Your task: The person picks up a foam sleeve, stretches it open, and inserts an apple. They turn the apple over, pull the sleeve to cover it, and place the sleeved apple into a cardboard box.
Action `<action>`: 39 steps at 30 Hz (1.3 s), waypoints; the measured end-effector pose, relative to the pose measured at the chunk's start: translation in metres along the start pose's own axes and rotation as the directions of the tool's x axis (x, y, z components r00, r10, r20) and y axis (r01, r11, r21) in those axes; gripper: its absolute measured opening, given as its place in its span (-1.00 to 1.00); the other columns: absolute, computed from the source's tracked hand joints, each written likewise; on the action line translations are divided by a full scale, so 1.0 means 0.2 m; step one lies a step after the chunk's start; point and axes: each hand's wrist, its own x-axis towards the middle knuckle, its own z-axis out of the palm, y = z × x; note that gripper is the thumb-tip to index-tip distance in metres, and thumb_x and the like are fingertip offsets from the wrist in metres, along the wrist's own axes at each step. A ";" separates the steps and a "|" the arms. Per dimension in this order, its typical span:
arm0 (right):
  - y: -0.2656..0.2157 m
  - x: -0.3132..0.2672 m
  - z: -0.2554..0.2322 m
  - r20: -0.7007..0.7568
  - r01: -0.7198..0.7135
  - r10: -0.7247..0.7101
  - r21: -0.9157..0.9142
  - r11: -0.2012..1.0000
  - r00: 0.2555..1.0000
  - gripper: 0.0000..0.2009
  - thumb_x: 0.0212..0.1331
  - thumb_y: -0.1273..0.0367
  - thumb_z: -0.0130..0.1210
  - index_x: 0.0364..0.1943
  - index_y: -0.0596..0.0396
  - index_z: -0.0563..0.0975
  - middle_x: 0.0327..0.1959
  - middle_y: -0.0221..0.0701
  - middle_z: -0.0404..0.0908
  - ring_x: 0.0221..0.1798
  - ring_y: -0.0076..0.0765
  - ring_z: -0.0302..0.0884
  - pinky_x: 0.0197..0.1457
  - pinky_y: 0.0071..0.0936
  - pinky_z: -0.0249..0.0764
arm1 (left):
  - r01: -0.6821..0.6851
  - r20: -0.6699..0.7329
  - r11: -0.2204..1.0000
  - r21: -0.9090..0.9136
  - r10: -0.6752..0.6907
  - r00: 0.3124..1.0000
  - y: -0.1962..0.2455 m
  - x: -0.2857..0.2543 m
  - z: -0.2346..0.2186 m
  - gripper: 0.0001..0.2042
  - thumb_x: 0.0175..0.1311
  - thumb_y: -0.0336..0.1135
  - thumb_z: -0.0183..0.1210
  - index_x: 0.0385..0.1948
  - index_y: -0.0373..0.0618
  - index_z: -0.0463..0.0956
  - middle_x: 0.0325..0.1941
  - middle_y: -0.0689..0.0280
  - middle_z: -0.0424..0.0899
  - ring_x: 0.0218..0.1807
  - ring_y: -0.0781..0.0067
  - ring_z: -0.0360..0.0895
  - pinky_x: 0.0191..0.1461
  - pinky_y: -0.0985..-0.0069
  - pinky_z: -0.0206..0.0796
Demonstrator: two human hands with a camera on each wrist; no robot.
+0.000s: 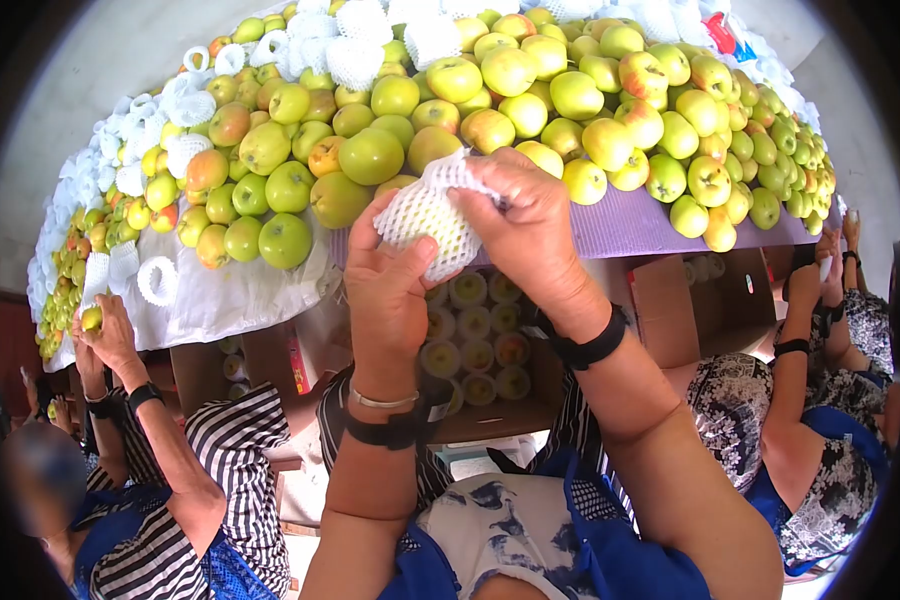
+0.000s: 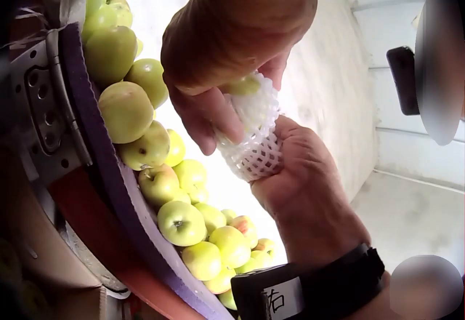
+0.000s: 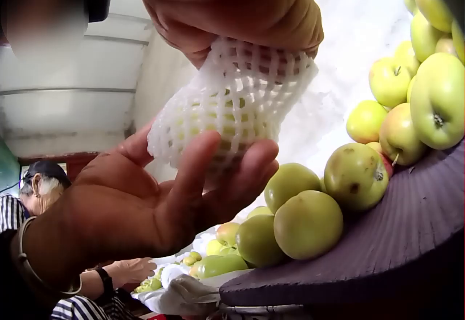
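Note:
In front of me, over the edge of the heap, a yellow-green apple [image 2: 243, 86] sits inside a white foam net sleeve [image 1: 430, 222]. My left hand [image 1: 392, 285] holds the wrapped apple from below and the left, fingers and thumb around its sides. My right hand [image 1: 525, 205] grips the gathered upper end of the sleeve from the right. In the right wrist view the stretched mesh spans from the right hand [image 3: 240, 7] down to the left hand [image 3: 152, 204]. Part of the apple's skin shows bare by the left fingers in the left wrist view.
A big heap of apples [image 1: 570, 95] covers the purple-padded table [image 1: 625, 222]. Loose foam sleeves [image 1: 355, 60] lie at the back and left. Below stands a carton [image 1: 515, 415] with rows of wrapped apples. People work at both sides; one hand [image 1: 110, 335] holds an apple.

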 end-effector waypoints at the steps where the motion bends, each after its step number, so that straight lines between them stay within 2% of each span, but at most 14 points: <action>1: -0.01 0.00 0.00 -0.001 0.060 -0.061 -0.072 0.996 0.998 -0.81 -0.11 0.58 0.14 -0.34 0.08 0.57 -0.51 -0.36 0.53 -0.44 -0.35 0.52 -0.38 -0.51 0.45 | -0.019 0.001 1.000 0.024 0.019 1.000 -0.01 0.00 0.01 -0.54 0.14 -0.51 0.06 0.13 -0.21 0.20 0.09 0.12 0.41 0.06 0.26 0.46 -0.02 0.27 0.49; 3: -0.04 0.00 0.00 0.011 0.178 -0.180 -0.212 0.961 0.984 -0.79 -0.17 0.59 0.13 -0.37 0.05 0.58 -0.53 -0.31 0.49 -0.45 -0.22 0.50 -0.41 -0.46 0.44 | -0.034 -0.018 0.999 0.024 0.034 0.999 -0.01 -0.01 0.02 -0.54 0.12 -0.57 0.06 0.12 -0.23 0.21 0.07 0.11 0.43 0.04 0.29 0.47 0.00 0.34 0.46; 5: -0.06 0.01 0.01 0.072 0.225 -0.216 -0.163 0.961 0.974 -0.77 -0.20 0.57 0.15 -0.35 0.05 0.58 -0.50 -0.31 0.50 -0.44 -0.20 0.50 -0.43 -0.44 0.45 | -0.028 -0.060 0.999 -0.027 0.026 0.998 -0.01 -0.02 0.04 -0.53 0.07 -0.66 0.07 0.09 -0.26 0.23 0.03 0.11 0.46 0.01 0.33 0.48 0.02 0.46 0.42; 8: -0.10 0.00 0.04 0.154 0.278 -0.254 -0.162 0.947 0.955 -0.75 -0.21 0.54 0.17 -0.32 0.05 0.57 -0.45 -0.32 0.49 -0.42 -0.19 0.50 -0.42 -0.42 0.45 | -0.091 -0.086 0.995 -0.031 0.088 0.992 -0.01 -0.02 0.02 -0.57 0.13 -0.63 0.03 0.09 -0.27 0.23 0.05 0.12 0.44 0.03 0.33 0.47 0.04 0.46 0.41; 11: -0.14 -0.03 0.08 0.213 0.315 -0.278 -0.165 0.935 0.937 -0.75 -0.18 0.47 0.20 -0.30 0.09 0.56 -0.35 -0.31 0.46 -0.32 -0.18 0.48 -0.32 -0.38 0.46 | -0.134 -0.066 0.988 -0.077 0.129 0.989 -0.01 -0.01 -0.03 -0.57 0.21 -0.54 -0.05 0.15 -0.28 0.17 0.14 0.11 0.36 0.16 0.26 0.37 0.23 0.34 0.25; 14: -0.11 -0.06 0.12 0.216 0.381 -0.349 -0.134 0.915 0.912 -0.73 -0.16 0.51 0.20 -0.25 0.12 0.57 -0.29 -0.30 0.42 -0.29 -0.21 0.46 -0.29 -0.41 0.44 | -0.131 -0.108 0.969 -0.211 0.110 0.988 0.00 0.01 -0.05 -0.57 0.23 -0.54 -0.05 0.16 -0.27 0.14 0.12 0.11 0.38 0.11 0.28 0.41 0.16 0.40 0.32; 16: -0.09 -0.07 0.12 0.223 0.449 -0.411 -0.161 0.879 0.884 -0.67 -0.14 0.58 0.20 -0.18 0.13 0.58 -0.23 -0.27 0.39 -0.28 -0.28 0.46 -0.28 -0.49 0.45 | -0.115 -0.080 0.950 -0.292 0.096 0.992 0.01 0.02 -0.07 -0.55 0.22 -0.51 -0.05 0.17 -0.25 0.12 0.13 0.11 0.36 0.12 0.24 0.40 0.19 0.36 0.29; 22: -0.05 -0.10 0.17 0.113 0.453 -0.440 -0.146 0.879 0.891 -0.69 -0.15 0.60 0.21 -0.21 0.12 0.59 -0.28 -0.33 0.36 -0.29 -0.38 0.41 -0.28 -0.54 0.42 | -0.027 0.093 0.861 -0.507 0.086 0.992 0.06 0.00 -0.02 -0.49 0.19 -0.43 -0.07 0.22 -0.24 0.06 0.17 0.10 0.31 0.18 0.18 0.33 0.23 0.27 0.22; 23: -0.06 -0.10 0.18 0.118 0.415 -0.401 -0.141 0.899 0.908 -0.72 -0.16 0.57 0.21 -0.25 0.13 0.58 -0.28 -0.31 0.38 -0.28 -0.30 0.41 -0.28 -0.48 0.40 | -0.007 0.137 0.854 -0.520 0.091 0.986 0.08 0.00 -0.01 -0.48 0.18 -0.42 -0.07 0.22 -0.24 0.04 0.18 0.10 0.30 0.19 0.18 0.32 0.23 0.27 0.21; 25: -0.09 -0.11 0.18 0.131 0.334 -0.318 -0.126 0.934 0.939 -0.76 -0.20 0.50 0.22 -0.31 0.14 0.58 -0.29 -0.27 0.42 -0.26 -0.16 0.40 -0.29 -0.36 0.37 | -0.056 0.091 0.887 -0.458 0.110 0.990 0.08 -0.01 0.01 -0.49 0.20 -0.39 -0.06 0.21 -0.25 0.04 0.17 0.10 0.30 0.18 0.18 0.33 0.23 0.28 0.20; 28: -0.10 -0.11 0.17 0.186 0.498 -0.464 -0.240 0.833 0.866 -0.77 -0.20 0.49 0.24 -0.34 0.14 0.57 -0.28 -0.24 0.43 -0.25 -0.14 0.41 -0.25 -0.34 0.37 | -0.082 0.076 0.941 -0.329 0.112 0.991 0.06 0.00 -0.04 -0.55 0.29 -0.32 -0.11 0.20 -0.26 0.08 0.19 0.12 0.30 0.21 0.19 0.29 0.27 0.28 0.13; 31: -0.11 -0.13 0.13 0.162 0.292 -0.303 0.091 0.952 0.939 -0.80 -0.19 0.49 0.22 -0.38 0.15 0.55 -0.27 -0.23 0.44 -0.22 -0.11 0.41 -0.17 -0.30 0.37 | -0.049 -0.006 0.947 -0.317 0.049 0.999 0.04 0.02 -0.09 -0.57 0.35 -0.28 -0.14 0.20 -0.25 0.11 0.21 0.14 0.31 0.23 0.20 0.28 0.29 0.25 0.11; 37: -0.13 -0.04 0.07 -0.135 0.126 -0.162 -0.242 0.962 0.978 -0.80 -0.19 0.55 0.15 -0.37 0.15 0.50 -0.28 -0.20 0.43 -0.19 -0.08 0.42 -0.10 -0.29 0.37 | -0.046 -0.003 0.934 -0.355 0.048 0.999 0.03 0.00 -0.04 -0.54 0.32 -0.25 -0.07 0.19 -0.23 0.09 0.20 0.15 0.28 0.22 0.21 0.29 0.24 0.23 0.17; 39: -0.10 -0.03 0.06 -0.110 0.100 -0.124 -0.196 0.975 0.986 -0.78 -0.14 0.56 0.11 -0.30 0.18 0.51 -0.30 -0.15 0.44 -0.20 -0.05 0.43 -0.15 -0.33 0.40 | -0.030 0.016 0.936 -0.351 0.038 0.999 0.02 0.00 -0.04 -0.54 0.32 -0.25 -0.08 0.20 -0.23 0.09 0.22 0.14 0.27 0.24 0.20 0.26 0.27 0.21 0.14</action>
